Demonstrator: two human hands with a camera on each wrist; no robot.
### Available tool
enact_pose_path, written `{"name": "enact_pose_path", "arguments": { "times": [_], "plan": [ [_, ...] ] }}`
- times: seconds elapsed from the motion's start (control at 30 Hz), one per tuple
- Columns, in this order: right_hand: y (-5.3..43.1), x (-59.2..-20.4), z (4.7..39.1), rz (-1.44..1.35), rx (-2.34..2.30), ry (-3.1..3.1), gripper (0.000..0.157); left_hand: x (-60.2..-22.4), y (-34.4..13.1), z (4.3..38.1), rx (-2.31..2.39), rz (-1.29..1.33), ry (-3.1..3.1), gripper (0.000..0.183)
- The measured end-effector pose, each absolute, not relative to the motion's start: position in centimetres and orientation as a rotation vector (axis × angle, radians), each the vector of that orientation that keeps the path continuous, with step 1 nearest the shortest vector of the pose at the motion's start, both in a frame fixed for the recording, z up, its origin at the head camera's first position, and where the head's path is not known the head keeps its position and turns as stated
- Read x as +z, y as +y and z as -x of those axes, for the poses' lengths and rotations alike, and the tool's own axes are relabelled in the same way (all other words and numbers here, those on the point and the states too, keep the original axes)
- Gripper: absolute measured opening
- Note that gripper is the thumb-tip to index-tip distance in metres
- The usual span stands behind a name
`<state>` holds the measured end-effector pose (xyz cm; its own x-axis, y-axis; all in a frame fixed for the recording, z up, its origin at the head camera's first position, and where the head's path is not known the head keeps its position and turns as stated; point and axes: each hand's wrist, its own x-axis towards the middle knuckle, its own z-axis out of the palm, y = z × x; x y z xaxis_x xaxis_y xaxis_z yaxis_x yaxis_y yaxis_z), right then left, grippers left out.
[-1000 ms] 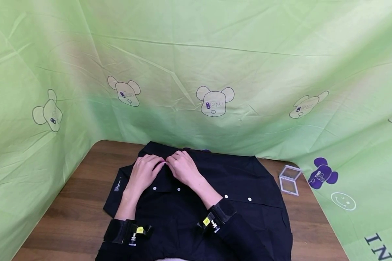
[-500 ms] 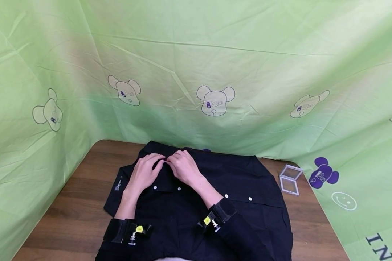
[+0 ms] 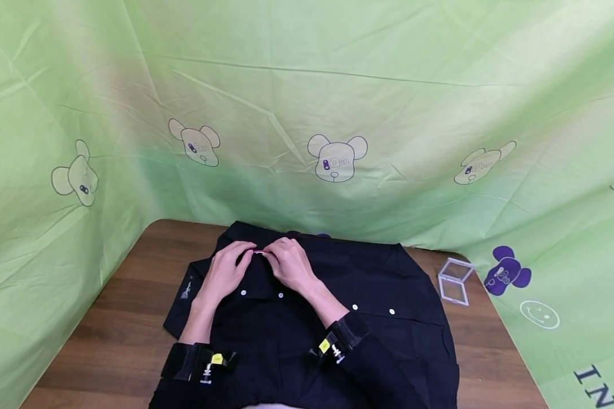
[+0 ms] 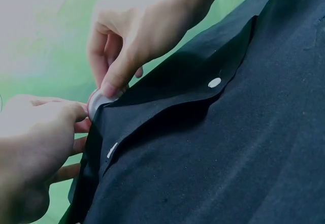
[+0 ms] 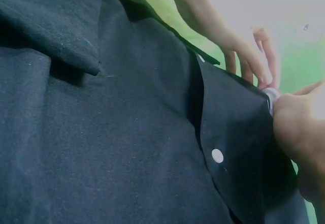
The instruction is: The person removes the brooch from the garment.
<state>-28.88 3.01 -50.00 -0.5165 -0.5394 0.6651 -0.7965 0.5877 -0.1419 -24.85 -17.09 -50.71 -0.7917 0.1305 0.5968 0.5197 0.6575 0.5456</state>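
Where the fingertips of the left hand (image 3: pixel 224 270) and right hand (image 3: pixel 289 264) nearly meet, a small pale disc (image 3: pixel 258 251) with a reddish edge bridges the gap. Seen almost edge-on from the head, its long axis runs left to right, so one end lies at each grip and neither hand is clearly nearer. Both grips pinch it: the right thumb presses its pale face in the left wrist view, while the left hand's fingertips hold the opposite rim. Below the fingers, the disc meets a raised edge of the black shirt (image 3: pixel 332 272); whether it is fastened to the cloth or only held against it cannot be told.

Nearer the body than the disc, white buttons (image 3: pixel 280 295) sit along a flap, two close to the hands and two farther right. Under the shirt is a brown wooden worktop (image 3: pixel 117 301). Near its right edge stands an unfolded, clear-looking case (image 3: pixel 451 280), well apart from the hands. Green curtain (image 3: pixel 266 96) with bear prints hangs behind and at both sides.
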Motion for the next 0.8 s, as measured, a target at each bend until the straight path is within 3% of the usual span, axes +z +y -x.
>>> {"name": "enact_pose_path", "arguments": {
  "times": [0.8],
  "plan": [
    [2.1, -51.7, 29.1, -0.794, 1.169, -2.321, 0.006, -51.8, -17.5, 25.5, -1.107, 0.502, -2.275, 0.019]
  ]
}}
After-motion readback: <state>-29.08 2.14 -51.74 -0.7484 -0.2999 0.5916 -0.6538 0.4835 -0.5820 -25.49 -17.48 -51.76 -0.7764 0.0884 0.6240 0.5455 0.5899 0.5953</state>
